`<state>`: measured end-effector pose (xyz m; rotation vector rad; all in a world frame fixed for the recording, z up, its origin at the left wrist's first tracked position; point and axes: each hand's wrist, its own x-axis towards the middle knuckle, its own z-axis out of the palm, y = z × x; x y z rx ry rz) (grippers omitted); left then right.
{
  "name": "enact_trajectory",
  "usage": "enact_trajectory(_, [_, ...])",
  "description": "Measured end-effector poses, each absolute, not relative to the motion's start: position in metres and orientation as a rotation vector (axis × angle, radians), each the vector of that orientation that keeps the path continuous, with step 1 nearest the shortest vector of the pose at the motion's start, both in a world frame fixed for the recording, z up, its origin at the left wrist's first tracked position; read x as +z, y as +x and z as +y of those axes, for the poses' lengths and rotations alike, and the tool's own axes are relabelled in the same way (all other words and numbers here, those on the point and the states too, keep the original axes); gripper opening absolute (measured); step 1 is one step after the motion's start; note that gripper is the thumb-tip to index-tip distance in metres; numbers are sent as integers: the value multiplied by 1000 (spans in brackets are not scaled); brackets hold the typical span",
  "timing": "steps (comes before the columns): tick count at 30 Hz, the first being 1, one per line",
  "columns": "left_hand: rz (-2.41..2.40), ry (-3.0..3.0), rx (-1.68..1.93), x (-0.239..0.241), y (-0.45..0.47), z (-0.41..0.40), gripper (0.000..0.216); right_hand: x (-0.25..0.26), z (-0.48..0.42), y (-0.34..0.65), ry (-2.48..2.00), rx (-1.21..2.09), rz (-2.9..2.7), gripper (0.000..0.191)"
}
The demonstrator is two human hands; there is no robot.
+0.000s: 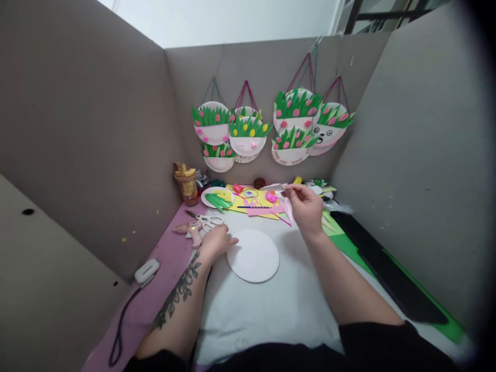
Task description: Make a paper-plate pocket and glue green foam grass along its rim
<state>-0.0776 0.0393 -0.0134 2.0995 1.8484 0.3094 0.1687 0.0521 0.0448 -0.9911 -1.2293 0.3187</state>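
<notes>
A white paper plate (253,257) lies upside down on a white sheet (267,310) in front of me. My left hand (219,241) rests with loosely curled fingers at the plate's left rim, touching it. My right hand (306,205) is raised behind the plate and pinches a thin white strip (273,186) between thumb and fingers. White-handled scissors (205,222) and a pink glue gun (191,230) lie just beyond my left hand.
Finished paper-plate flower baskets (248,132) hang on the back wall. Below them lie coloured paper scraps (253,204), a plate of green cut-outs (217,199) and a brown jar (188,186). Green and black sheets (387,274) lie along the right side. Grey partition walls enclose the desk.
</notes>
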Motion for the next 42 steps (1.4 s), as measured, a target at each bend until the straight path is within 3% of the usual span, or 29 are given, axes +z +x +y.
enact_trajectory(3, [1859,2113,92,-23,-72,39,62,48,55,184,-966,472,-1181,21])
enact_trajectory(7, [1856,2068,115,-31,-68,45,64,48,60,187,-966,681,-1140,23])
enact_trajectory(12, [1641,1953,609,-32,-75,56,24,55,54,184,-958,790,-1212,29])
enact_trajectory(14, [1587,1845,889,-30,-77,59,21,59,48,184,-945,794,-1225,29])
enact_trajectory(17, [1528,1585,1220,-29,-78,63,24,62,41,183,-966,760,-1251,25])
enact_trajectory(21, [1300,1234,1394,-30,-74,66,27,62,39,181,-1019,728,-1221,19])
enact_trajectory(32, [895,1012,1641,-3,-55,37,43,54,33,140,-773,1532,-1042,32])
enact_trajectory(39, [765,901,1627,12,-46,24,61,45,32,130,-477,1648,-815,39])
enact_trajectory(42, [697,866,1597,12,-46,25,55,42,37,133,-407,1622,-739,44])
